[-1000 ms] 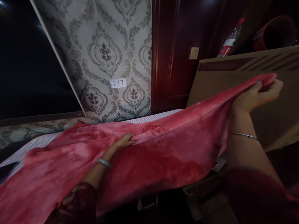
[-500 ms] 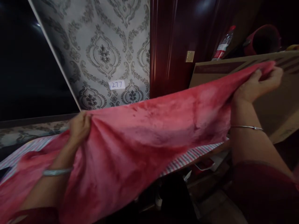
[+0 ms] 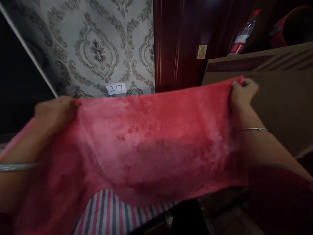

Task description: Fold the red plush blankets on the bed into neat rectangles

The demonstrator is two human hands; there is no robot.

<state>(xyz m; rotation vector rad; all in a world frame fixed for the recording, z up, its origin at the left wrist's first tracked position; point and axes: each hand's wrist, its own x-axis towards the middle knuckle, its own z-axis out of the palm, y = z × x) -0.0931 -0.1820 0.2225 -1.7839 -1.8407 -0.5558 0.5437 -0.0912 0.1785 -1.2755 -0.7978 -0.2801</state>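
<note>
A soft, plush red-pink cloth [image 3: 156,137] is stretched between my hands, its upper edge nearly level. My left hand [image 3: 57,111] is closed on that edge at the left, blurred a little by motion. At the right, my right hand [image 3: 243,91] pinches the upper corner between thumb and fingers. The cloth hangs down from both hands, and more of it drapes below my left forearm. Under it shows part of a striped cloth [image 3: 105,215] in grey, white and pink. Whether the pink cloth touches the striped one I cannot tell.
A large cardboard box [image 3: 276,107] stands at the right, close to my right hand. Behind it are a plastic bottle [image 3: 242,36] with a red cap and a dark red round object [image 3: 281,32]. A dark screen [image 3: 14,85] is at the left. A paper label [image 3: 116,88] reads 277.
My left hand has moved left and up, while my right hand has come down and inward. The pink cloth now hangs flatter and more level. The camera view has shifted too.
</note>
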